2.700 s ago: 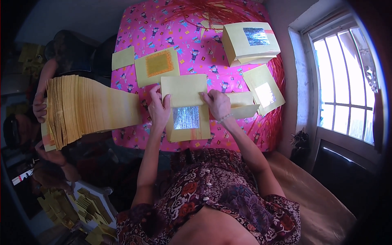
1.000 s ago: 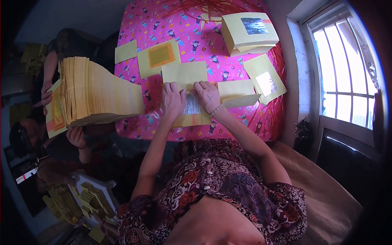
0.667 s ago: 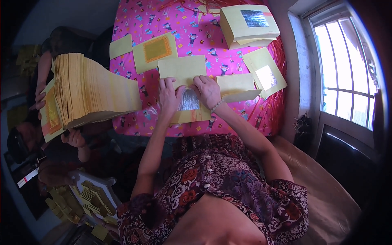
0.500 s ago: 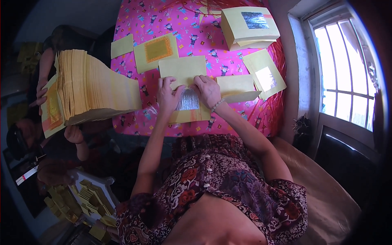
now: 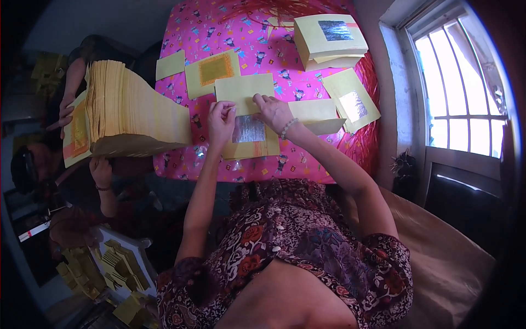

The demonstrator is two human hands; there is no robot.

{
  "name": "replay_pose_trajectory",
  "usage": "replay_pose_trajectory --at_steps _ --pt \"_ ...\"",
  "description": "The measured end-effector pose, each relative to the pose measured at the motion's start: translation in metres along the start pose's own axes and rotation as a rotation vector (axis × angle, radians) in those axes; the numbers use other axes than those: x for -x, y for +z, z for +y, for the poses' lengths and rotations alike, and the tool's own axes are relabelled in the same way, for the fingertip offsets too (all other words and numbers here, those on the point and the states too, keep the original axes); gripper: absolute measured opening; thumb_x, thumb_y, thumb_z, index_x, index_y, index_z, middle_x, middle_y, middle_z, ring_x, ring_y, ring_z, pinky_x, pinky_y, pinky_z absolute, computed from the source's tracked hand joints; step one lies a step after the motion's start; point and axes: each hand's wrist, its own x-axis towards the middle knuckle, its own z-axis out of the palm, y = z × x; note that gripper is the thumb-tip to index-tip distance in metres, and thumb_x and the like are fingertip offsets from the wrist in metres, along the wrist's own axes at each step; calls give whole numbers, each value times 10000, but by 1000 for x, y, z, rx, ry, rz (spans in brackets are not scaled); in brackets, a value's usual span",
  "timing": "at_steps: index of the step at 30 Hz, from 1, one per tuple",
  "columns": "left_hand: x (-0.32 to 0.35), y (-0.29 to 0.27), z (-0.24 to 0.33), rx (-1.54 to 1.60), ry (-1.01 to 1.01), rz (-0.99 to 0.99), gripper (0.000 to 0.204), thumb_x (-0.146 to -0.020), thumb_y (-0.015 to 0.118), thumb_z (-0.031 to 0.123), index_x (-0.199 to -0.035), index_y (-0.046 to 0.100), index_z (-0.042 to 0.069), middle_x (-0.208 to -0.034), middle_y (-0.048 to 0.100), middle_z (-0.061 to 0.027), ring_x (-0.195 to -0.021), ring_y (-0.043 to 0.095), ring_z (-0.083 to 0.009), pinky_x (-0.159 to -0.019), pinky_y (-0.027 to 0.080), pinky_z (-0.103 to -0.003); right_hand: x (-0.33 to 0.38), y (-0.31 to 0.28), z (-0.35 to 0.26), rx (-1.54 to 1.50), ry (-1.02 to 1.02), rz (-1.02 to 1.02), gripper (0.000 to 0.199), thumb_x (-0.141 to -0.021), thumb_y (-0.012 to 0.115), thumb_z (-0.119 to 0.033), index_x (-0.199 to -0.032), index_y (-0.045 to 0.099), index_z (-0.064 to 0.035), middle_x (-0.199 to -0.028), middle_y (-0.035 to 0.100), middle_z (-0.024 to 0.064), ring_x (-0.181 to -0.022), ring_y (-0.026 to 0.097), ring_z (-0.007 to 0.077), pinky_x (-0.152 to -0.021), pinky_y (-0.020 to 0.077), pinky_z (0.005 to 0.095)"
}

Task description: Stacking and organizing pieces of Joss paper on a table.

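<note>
A yellow paper sheet [image 5: 246, 86] with a silver foil patch [image 5: 249, 129] lies before me on the table, its far part pale and plain. At its left edge my left hand [image 5: 222, 119] is closed, thumb and fingertips pinched together on the paper. My right hand [image 5: 275, 115] bears on the sheet's right side just beyond the foil, its fingers bent and drawn together, the thumb mostly hidden. Just right of that wrist lies a folded yellow sheet [image 5: 315, 111] with a raised near flap.
A pink patterned cloth [image 5: 181, 123] covers the table. A foil-topped paper stack [image 5: 356, 41], a silver-patched sheet [image 5: 364, 112] and an orange-bordered sheet [image 5: 197, 88] lie beyond. At left, another person's hands [image 5: 100, 171] hold a thick paper bundle [image 5: 131, 109]. A barred window [image 5: 460, 88] stands at right.
My left fingers have drawn into a pinch at the sheet's left edge. My right hand has shifted slightly, baring more of the paper between the hands. The view has shifted a little.
</note>
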Motion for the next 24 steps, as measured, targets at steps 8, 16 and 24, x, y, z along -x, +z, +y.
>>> replay_pose_trajectory --at_steps 8,16,24 --pt "-13 -9 0 -161 -79 138 193 -915 646 167 -1031 598 20 -856 615 -68 -725 590 -132 -669 490 -279 -14 4 12 440 -294 -27 191 -886 591 -275 -904 549 -89 -809 594 59 -776 645 222 -666 506 366" --pt "-27 0 -5 301 -415 94 380 -920 622 138 -1183 396 -18 -938 667 -176 -771 685 -218 -606 546 -303 -20 2 13 298 -273 110 206 -849 619 -312 -836 585 -109 -841 550 60 -834 600 230 -678 476 390" --pt "-28 13 71 576 -182 240 470 -929 572 27 -1304 294 -29 -1151 581 -216 -929 632 -193 -674 591 -273 -2 -44 25 -468 305 527 753 -856 706 -382 -1333 353 81 -1211 516 266 -1147 525 357 -951 462 438"
